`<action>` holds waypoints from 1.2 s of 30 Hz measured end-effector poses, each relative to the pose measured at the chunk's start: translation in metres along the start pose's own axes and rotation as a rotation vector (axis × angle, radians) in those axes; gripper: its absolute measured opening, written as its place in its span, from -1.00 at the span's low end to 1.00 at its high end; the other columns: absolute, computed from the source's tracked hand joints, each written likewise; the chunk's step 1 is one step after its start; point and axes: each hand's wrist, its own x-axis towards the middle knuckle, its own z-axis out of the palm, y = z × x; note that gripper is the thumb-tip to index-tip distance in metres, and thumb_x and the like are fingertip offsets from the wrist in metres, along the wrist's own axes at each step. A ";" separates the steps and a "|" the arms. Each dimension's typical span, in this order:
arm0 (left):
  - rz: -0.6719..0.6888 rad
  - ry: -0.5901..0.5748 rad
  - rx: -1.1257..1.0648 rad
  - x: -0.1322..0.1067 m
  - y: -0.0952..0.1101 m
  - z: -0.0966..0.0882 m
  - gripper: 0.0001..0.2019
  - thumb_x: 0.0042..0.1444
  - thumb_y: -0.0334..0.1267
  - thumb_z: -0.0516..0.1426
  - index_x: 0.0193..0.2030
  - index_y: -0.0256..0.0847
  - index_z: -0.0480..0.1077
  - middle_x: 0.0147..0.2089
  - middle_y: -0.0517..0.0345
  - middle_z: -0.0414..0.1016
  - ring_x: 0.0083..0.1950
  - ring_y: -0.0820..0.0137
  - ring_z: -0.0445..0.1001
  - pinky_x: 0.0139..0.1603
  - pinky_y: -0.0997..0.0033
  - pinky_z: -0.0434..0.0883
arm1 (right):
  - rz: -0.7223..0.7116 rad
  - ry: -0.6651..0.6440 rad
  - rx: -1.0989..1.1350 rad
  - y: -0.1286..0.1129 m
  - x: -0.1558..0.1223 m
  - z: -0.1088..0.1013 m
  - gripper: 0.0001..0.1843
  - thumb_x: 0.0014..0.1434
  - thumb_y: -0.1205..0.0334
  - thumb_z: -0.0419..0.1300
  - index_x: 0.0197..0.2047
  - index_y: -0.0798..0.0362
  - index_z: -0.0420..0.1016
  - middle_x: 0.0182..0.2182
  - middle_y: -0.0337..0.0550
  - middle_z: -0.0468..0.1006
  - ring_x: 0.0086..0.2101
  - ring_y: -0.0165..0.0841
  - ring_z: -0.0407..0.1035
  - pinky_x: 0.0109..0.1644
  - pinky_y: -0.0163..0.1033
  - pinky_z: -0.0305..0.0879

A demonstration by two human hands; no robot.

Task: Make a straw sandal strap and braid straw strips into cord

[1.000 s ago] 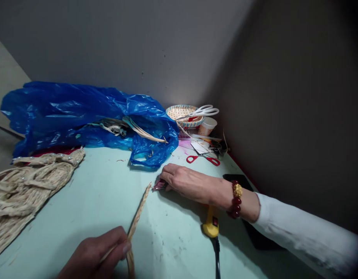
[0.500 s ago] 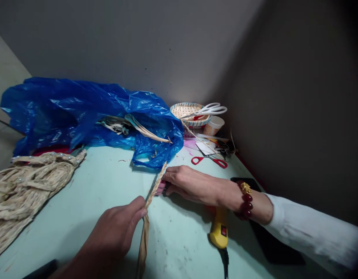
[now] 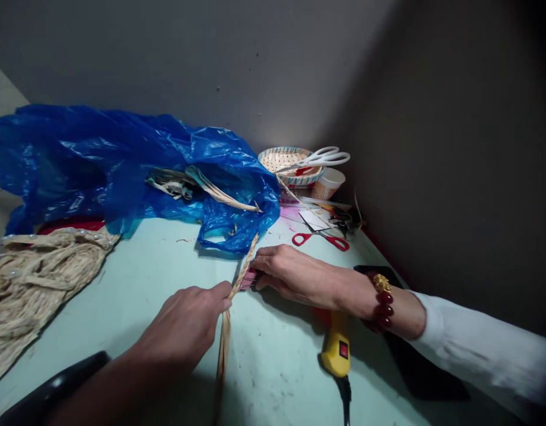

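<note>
My left hand (image 3: 184, 325) reaches in from the lower left, thumb and fingers pinched on a braided straw strip (image 3: 222, 355). The strip runs from the bottom edge up to the blue plastic bag (image 3: 122, 165). My right hand (image 3: 294, 275), with a white sleeve and a red bead bracelet, lies on the pale green table (image 3: 144, 278). Its fingertips are closed on a small pink object (image 3: 247, 280) right beside the strip.
A woven straw piece (image 3: 33, 278) lies at the left. At the back corner are a small basket (image 3: 281, 160), white scissors (image 3: 326, 158), a paper cup (image 3: 328, 182) and red scissors (image 3: 321, 238). A yellow corded tool (image 3: 337, 352) and a black phone (image 3: 414, 378) lie under my right forearm.
My left hand has moved forward with the braided strip, bringing it up against my right fingertips and the blue bag. My right hand has stayed on the pink object.
</note>
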 end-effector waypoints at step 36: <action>0.045 -0.156 -0.857 -0.031 -0.001 0.023 -0.80 0.07 -0.13 0.07 -0.48 -0.15 0.20 -0.52 0.37 0.08 -0.48 0.46 0.04 -0.49 0.45 0.03 | 0.337 0.354 -0.065 -0.056 -0.037 0.030 -0.71 0.29 0.44 0.05 0.03 0.15 0.48 -0.18 0.00 0.59 -0.29 -0.29 0.40 -0.25 -0.26 0.15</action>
